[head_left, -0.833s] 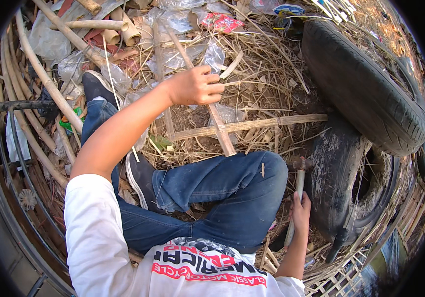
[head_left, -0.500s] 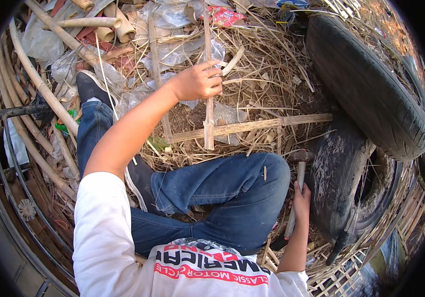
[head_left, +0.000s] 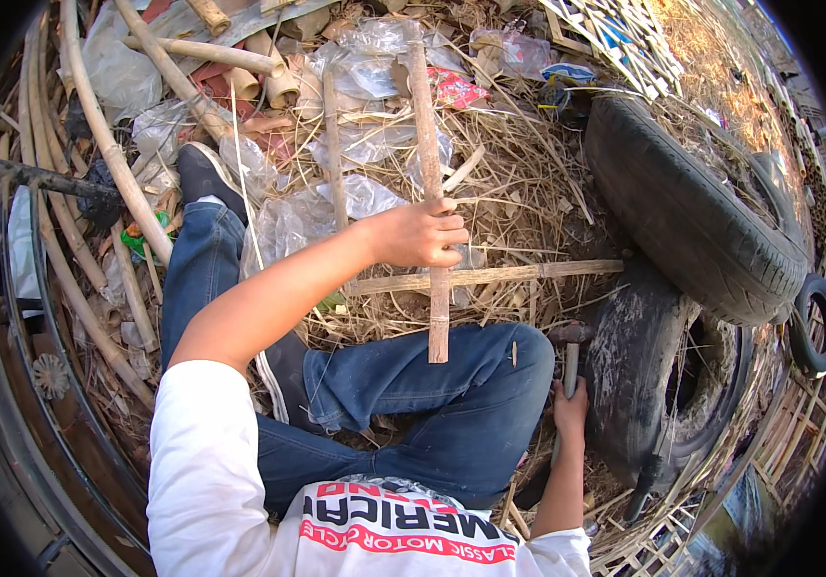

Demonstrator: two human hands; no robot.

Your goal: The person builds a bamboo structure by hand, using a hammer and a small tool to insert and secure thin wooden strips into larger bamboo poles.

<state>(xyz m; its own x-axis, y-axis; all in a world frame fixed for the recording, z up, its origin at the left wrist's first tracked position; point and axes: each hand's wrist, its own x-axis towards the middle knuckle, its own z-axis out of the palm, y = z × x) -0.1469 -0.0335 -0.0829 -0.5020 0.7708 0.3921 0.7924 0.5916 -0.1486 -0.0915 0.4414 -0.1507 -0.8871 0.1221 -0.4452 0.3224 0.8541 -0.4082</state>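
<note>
Holding a bamboo strip (head_left: 426, 144) in the left hand (head_left: 422, 236) and a hammer (head_left: 570, 333) in the right hand (head_left: 570, 412).
Folding blue jeans (head_left: 451, 375) at 6 o'clock, below a white shirt (head_left: 206, 452); clamping the right hand's fingers around the hammer's handle at 4 o'clock, pointing its head toward 12, just beside a lower tyre (head_left: 624, 370); clamping the left hand's fingers on the bamboo strip just above the centre, running it from 12 to 6 o'clock, showing its near end over the jeans; crossing a sideways bamboo piece (head_left: 528, 272), not being able to tell whether touching it; facing an upper tyre (head_left: 682, 192), leaning on the lower one, between 2 and 3 o'clock, a bent pole (head_left: 110, 144) at 10, and clear plastic (head_left: 365, 58) beside a red wrapper (head_left: 456, 88) at 12.
</note>
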